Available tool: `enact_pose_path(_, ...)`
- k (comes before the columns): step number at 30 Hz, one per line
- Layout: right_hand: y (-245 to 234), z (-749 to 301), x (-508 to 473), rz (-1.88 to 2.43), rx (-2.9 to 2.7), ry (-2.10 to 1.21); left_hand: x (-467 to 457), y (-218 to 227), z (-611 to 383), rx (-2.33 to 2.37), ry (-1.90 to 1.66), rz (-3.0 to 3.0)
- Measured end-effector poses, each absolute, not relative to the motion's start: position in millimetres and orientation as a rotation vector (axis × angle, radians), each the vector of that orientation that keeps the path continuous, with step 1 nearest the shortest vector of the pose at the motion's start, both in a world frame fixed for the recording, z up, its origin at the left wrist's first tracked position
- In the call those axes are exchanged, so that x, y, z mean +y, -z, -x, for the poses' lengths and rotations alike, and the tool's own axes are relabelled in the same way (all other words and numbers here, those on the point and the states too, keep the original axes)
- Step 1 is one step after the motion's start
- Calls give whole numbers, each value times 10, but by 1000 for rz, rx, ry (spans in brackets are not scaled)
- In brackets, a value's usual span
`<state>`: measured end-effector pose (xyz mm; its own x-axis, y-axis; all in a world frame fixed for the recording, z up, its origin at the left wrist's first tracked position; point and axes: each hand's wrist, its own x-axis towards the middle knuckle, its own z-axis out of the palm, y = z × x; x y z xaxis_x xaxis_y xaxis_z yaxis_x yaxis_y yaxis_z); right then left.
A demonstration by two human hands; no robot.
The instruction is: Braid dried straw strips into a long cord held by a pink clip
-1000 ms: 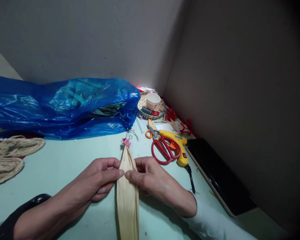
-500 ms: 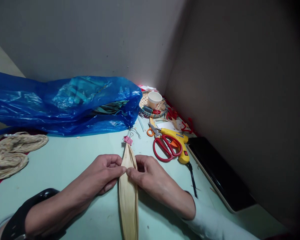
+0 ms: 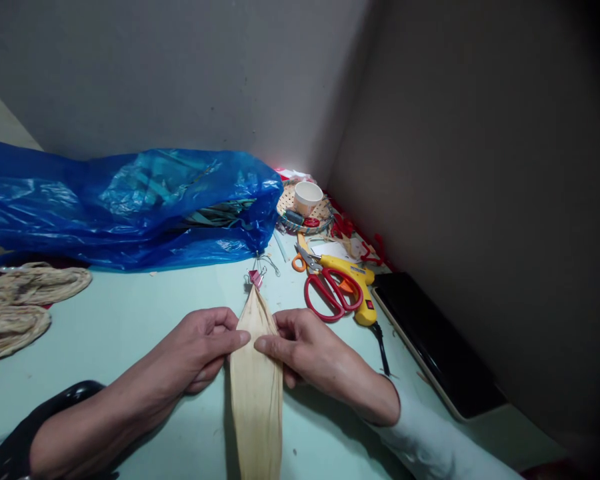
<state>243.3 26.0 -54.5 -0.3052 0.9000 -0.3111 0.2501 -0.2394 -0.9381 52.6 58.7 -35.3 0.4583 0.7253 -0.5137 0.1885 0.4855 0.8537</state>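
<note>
Thumbs that nearly met half a second ago now stand a little apart, and between them we see the pale fibrous strip (image 3: 257,413) opened broader and flatter. We find it running lengthwise between the two hands, its tapered far end gathered at a pink clip (image 3: 255,279) beyond the fingers, its wider near end passing out of view at the bottom. Our left hand (image 3: 207,347) lies at the strip's left edge, partly closed, pinching it with the thumb on top and the other fingers curled at the side. Our right hand (image 3: 313,347) grips the right edge likewise, thumb laid on top, the remaining fingers bent and partly hidden behind it; we cannot tell exactly where the fingertips press underneath. On the pale green table (image 3: 135,307), beyond our right hand, red-handled scissors (image 3: 334,293) overlap a yellow glue gun (image 3: 367,290), with a dark flat device (image 3: 435,347) farther right. Past the clip we have a blue plastic bag (image 3: 130,207), well apart from both hands.
</note>
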Motion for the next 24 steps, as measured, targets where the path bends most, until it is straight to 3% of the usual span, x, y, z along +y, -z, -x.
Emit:
enact_pose_path(10, 520, -2436, 229, 1472, -1504, -1556, 515, 341, -386, 1148, -406, -1089)
enact_pose_path(24, 371, -2419, -5, 1325, -1420, -1783, 106, 412, -378, 1054, -409, -983)
